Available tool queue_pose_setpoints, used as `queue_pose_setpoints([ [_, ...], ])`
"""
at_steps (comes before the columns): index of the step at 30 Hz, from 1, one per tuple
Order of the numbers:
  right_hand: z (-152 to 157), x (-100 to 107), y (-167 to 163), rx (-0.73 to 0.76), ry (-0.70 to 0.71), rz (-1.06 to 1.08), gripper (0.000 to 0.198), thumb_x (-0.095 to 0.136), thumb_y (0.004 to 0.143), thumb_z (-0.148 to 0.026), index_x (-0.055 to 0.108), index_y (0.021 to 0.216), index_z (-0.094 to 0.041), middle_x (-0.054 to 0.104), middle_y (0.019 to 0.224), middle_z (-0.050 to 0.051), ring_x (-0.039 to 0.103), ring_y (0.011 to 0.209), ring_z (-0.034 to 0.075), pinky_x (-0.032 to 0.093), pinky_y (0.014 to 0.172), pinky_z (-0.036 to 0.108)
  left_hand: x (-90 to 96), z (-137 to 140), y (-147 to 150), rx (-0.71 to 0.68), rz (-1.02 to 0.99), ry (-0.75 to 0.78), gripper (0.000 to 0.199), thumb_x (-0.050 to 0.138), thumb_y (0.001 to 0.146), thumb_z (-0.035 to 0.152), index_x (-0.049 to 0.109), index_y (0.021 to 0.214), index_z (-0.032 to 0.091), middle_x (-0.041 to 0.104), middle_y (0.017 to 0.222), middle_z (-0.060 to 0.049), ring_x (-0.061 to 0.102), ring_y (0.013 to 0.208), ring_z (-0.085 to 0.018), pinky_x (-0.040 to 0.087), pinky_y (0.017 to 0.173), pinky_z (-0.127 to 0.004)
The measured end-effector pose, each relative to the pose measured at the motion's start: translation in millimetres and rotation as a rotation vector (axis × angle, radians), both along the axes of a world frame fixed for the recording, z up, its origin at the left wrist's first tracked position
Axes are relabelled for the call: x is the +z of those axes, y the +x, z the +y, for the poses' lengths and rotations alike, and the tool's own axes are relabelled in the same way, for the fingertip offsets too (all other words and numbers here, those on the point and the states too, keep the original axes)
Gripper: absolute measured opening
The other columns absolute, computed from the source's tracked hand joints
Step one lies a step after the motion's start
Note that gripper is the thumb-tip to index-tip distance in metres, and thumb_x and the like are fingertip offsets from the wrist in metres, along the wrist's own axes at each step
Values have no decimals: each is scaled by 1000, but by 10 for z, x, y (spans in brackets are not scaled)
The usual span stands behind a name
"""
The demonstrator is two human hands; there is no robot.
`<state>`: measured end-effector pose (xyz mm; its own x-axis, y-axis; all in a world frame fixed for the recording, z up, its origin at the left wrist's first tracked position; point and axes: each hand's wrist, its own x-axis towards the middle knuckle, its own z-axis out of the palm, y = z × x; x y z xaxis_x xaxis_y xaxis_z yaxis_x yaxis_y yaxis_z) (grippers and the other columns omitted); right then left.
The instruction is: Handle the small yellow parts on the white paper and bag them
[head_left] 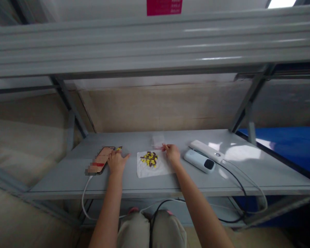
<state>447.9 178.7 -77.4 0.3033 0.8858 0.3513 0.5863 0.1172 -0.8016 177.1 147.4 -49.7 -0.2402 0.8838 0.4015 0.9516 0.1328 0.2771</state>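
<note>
My left hand [116, 162] rests on the grey shelf, thumb spread out to the side and fingers stretched forward, next to the right edge of a phone [102, 158]. A small yellow-and-dark piece [119, 148] lies just beyond its fingertips. My right hand [172, 154] has its fingers pinched at the red-lined edge of a small clear plastic bag [158, 140]. Between the hands a white sheet or flat bag [144, 173] lies on the shelf, bearing a pile of small yellow and dark brown pieces [150, 159]. My right hand is over the sheet's right part.
To the right lie a pale blue power bank [199, 161] and a long white device [206, 151]. A white cable [84, 196] runs from the phone over the front edge; a black cable [237, 179] hangs at the right. A metal beam [155, 51] crosses above the shelf [67, 172].
</note>
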Motion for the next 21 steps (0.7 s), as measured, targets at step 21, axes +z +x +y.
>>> queue_pose_setpoints([
  [21,195,-19,-19,124,143,552,43,64,61,-54,61,81,-16,68,78,10,64,72,21,50,66,33,63,64,100,-133,-29,45,26,35,84,11,60,92,10,63,92,-14,60,82,-21,45,72,-29],
])
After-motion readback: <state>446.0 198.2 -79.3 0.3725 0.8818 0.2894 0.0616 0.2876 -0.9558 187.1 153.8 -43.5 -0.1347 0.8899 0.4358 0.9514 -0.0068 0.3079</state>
